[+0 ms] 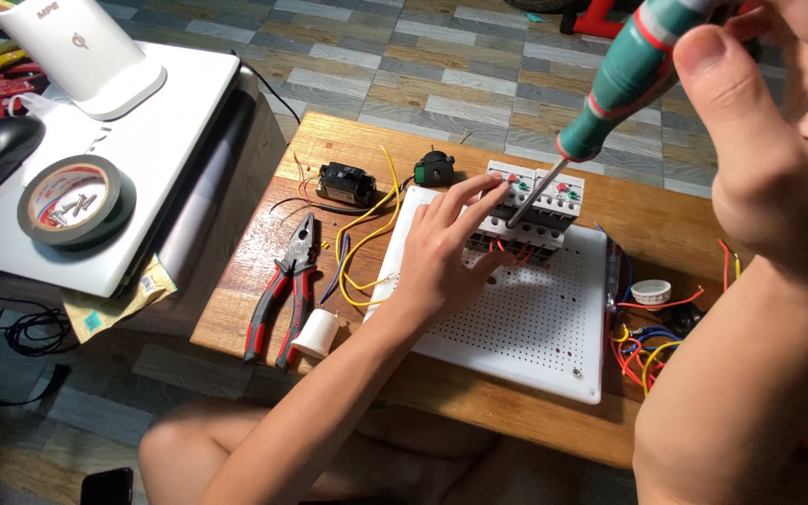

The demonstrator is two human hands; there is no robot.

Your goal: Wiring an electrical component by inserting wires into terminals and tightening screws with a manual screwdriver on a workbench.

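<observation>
My right hand point(778, 140), filling the upper right of the frame, grips a screwdriver point(624, 79) with a teal, red-banded handle; its thin steel shaft slants down onto the relays point(535, 210), blocky white-and-grey units at centre. My left hand point(446, 252) rests on them, fingers spread narrowly, holding nothing. They sit on a perforated white board point(526, 327) atop a wooden table point(329, 150). Left of the board lie red-handled pliers point(282, 290) and yellow wires point(367, 234). A glossy black tape roll point(75, 198) lies at far left.
</observation>
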